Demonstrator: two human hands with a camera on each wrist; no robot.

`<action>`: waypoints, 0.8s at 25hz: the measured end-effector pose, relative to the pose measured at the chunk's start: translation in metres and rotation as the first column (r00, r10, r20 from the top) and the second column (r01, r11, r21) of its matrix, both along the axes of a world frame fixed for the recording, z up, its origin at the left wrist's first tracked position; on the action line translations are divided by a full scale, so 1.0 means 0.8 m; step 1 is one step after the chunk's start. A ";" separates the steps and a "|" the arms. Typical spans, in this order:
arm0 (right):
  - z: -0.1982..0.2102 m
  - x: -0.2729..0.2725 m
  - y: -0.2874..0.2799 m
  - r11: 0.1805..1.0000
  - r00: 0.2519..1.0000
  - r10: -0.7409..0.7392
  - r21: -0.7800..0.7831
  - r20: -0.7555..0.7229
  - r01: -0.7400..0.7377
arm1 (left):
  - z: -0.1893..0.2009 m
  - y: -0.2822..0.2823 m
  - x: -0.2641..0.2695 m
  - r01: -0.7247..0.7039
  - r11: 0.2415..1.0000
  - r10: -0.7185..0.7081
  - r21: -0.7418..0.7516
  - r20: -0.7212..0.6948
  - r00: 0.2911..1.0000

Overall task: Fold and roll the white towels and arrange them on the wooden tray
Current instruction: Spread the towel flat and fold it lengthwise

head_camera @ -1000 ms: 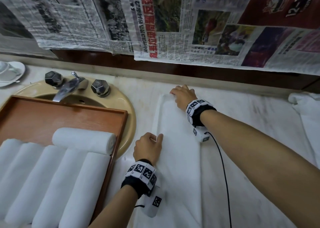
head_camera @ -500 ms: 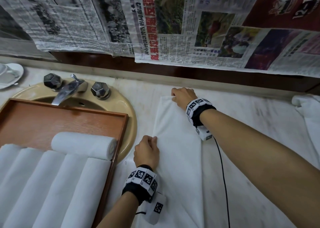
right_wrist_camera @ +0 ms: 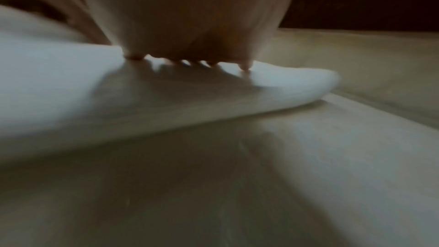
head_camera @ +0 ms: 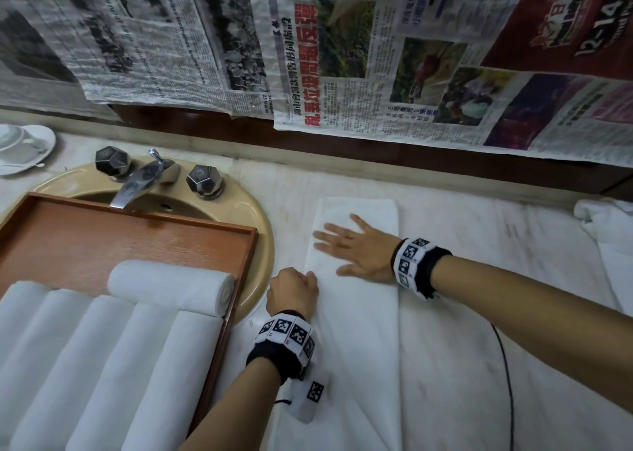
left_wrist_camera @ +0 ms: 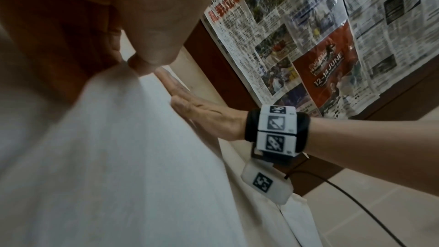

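The left hand point(head_camera: 293, 291) is closed into a fist, knuckles up, thumb and fingers pinching a fold of cloth in its grip; its forearm reaches in from the lower edge, the wrist wearing a black band with square markers. The right hand point(head_camera: 356, 250) lies flat, palm down, fingers straight and slightly spread, pointing left. Its forearm stretches in from the right, with a like band at the wrist.

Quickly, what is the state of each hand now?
Left hand: closed, pinching the folded towel edge.
Right hand: open, flat on the towel.
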State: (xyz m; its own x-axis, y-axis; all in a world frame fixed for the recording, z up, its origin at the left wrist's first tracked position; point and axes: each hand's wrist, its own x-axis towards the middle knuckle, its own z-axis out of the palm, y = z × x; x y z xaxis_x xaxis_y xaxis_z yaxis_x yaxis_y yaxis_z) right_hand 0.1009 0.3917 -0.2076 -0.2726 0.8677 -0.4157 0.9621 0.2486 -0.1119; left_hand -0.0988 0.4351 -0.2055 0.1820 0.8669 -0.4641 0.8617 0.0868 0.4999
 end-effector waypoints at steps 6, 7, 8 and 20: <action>-0.001 -0.007 0.019 0.995 0.998 -0.063 0.076 0.005 0.063 | 0.004 0.006 -0.001 0.044 0.999 -0.044 -0.012 -0.034 0.998; -0.001 -0.002 0.012 0.997 0.998 -0.069 0.044 0.005 0.069 | 0.005 0.005 -0.002 0.047 0.999 -0.047 -0.004 -0.035 0.998; -0.001 0.012 0.005 0.980 0.980 -0.197 0.010 0.025 0.197 | 0.005 0.003 -0.002 0.052 0.999 -0.052 0.003 -0.030 0.998; 0.010 -0.089 -0.180 0.742 0.730 -0.655 0.012 -0.194 0.670 | 0.032 0.004 -0.008 0.153 0.987 -0.155 -0.056 -0.034 0.987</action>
State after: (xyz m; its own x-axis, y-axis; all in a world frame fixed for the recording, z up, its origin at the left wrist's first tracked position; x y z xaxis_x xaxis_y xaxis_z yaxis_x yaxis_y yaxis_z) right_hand 0.0295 0.2476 -0.1997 0.3255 0.8805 -0.3446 0.8535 -0.4304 -0.2936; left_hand -0.1052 0.4380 -0.1803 0.2924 0.8039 -0.5179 0.8851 -0.0225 0.4649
